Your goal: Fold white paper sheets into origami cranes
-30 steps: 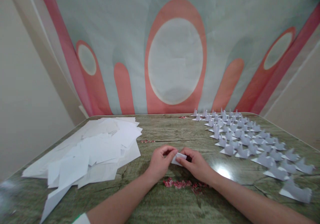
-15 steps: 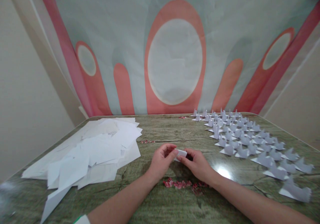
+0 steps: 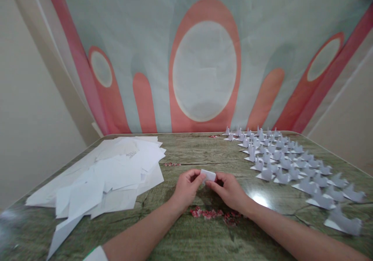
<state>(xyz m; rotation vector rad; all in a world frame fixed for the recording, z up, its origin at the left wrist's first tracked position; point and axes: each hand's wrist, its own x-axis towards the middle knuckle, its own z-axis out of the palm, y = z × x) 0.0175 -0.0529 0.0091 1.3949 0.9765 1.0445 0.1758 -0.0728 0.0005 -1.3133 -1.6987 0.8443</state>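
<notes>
A small folded piece of white paper (image 3: 208,175) is held a little above the table, between my two hands. My left hand (image 3: 188,185) pinches its left end between thumb and fingers. At the right end, my right hand (image 3: 229,190) grips it the same way, with the thumb along its lower edge. The fingers behind the paper are partly hidden. To the right stand several rows of folded white paper figures (image 3: 282,175), each with upright points on a flat base.
A loose, overlapping pile of white paper sheets (image 3: 116,175) covers the table's left side. The wood-patterned table (image 3: 186,152) has printed pink flowers (image 3: 206,213) on it. Behind its far edge hangs a grey-green and coral backdrop (image 3: 204,70).
The folded paper has tilted and shifted slightly left and up, so more of its face shows. Both hands keep their hold on it and have barely moved.
</notes>
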